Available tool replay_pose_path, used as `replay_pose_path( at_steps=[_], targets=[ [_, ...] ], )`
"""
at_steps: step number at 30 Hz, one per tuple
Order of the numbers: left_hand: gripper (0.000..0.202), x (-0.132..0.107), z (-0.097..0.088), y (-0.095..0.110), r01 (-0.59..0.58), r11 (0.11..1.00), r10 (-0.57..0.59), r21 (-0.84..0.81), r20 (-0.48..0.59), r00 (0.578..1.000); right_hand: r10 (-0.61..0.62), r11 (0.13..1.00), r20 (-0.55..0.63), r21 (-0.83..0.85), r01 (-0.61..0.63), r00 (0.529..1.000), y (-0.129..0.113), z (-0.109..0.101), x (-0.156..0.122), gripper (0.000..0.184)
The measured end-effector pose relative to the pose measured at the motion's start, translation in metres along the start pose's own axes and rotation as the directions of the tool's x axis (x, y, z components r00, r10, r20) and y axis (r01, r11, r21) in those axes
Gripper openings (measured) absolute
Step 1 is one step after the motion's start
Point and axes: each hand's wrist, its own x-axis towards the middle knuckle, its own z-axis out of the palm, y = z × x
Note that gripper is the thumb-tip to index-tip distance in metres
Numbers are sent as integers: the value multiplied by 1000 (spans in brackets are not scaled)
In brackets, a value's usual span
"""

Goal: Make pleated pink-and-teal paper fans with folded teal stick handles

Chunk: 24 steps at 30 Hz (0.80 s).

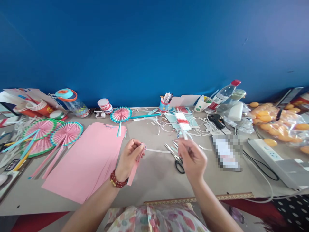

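My left hand (131,158) is closed, its thumb and fingers pinching a folded pink paper strip (133,175) that hangs down toward the wrist. From near those fingertips a narrow white strip (158,150) stretches right toward the scissors. My right hand (193,158) is also closed, a thin whitish strip (185,134) showing at its fingertips; where it ends I cannot tell. Open scissors (179,166) lie on the table just left of my right hand, partly hidden by it. A stack of pink paper sheets (84,158) lies left of my left hand.
Pleated paper fans (67,133) lie at the left, another pink-and-blue fan (121,115) farther back. Behind stand a pen cup (164,105) and a bottle (222,96). A glue gun (216,121), a power strip (274,158) and a bag of orange balls (272,120) occupy the right.
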Motion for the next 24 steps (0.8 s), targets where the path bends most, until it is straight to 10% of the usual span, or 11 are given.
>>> replay_pose_path(
  at_steps=[8, 19, 24],
  targets=[
    [25, -2, 12, -1, -20, 993, 25, -114, 46, 999, 159, 913, 391, 291, -285, 907, -1, 30, -14, 68],
    [29, -9, 9, -11, -108, 993, 112, -48, 96, 989, 198, 835, 397, 410, -366, 896, -8, 43, -12, 71],
    [25, -10, 4, -17, -177, 938, 110, 299, 227, 968, 228, 829, 357, 416, -373, 906, -9, 42, -4, 66]
  ],
)
